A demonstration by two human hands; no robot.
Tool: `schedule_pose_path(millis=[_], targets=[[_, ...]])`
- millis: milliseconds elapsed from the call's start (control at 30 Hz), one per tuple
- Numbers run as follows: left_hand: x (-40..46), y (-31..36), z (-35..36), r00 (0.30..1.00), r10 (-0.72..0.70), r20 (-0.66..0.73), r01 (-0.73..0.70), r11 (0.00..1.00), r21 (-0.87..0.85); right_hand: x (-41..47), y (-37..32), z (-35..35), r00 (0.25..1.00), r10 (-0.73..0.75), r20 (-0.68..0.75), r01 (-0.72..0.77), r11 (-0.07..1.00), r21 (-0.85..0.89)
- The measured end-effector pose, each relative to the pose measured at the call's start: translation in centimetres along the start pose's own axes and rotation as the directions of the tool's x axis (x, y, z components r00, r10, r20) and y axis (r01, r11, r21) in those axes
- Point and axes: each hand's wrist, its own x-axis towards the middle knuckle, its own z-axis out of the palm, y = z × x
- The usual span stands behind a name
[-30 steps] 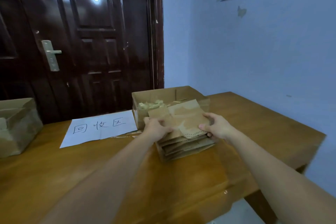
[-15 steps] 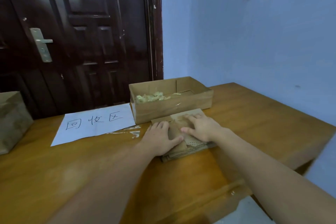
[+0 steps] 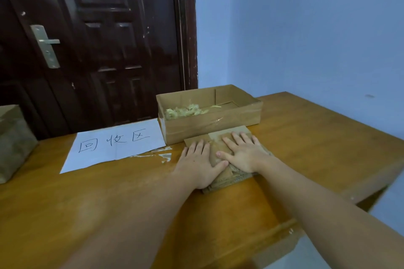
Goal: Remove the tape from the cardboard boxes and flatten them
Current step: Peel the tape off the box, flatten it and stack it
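Both hands, L (image 3: 200, 162) & R (image 3: 243, 153), flat w/ straight fingers on flattened cardboard stack (image 3: 227, 176); stack's long axis runs away from viewer toward open box (image 3: 209, 123).

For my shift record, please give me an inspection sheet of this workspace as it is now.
Surface: wooden table, tape scraps stuck near the paper.
Job's things: flattened cardboard stack lies in front of open box holding removed tape.
Clutter: paper sign; another cardboard box at left edge.
Grips: left hand and right hand press flat on the stack.
Cables: nothing seen.
Surroundings: dark door, blue wall.
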Motion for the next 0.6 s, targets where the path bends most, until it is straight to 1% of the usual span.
schedule_pose_path(millis=[367,600], targets=[[0.12,-0.01,0.05,1.000,0.013,0.022,-0.013,1.000,0.000,0.19,0.17,0.09,1.000,0.007,0.023,-0.007,1.000,0.006],[-0.29,0.21,-0.20,1.000,-0.005,0.028,0.005,1.000,-0.016,0.18,0.01,-0.05,0.999,0.016,0.039,-0.015,1.000,-0.008]])
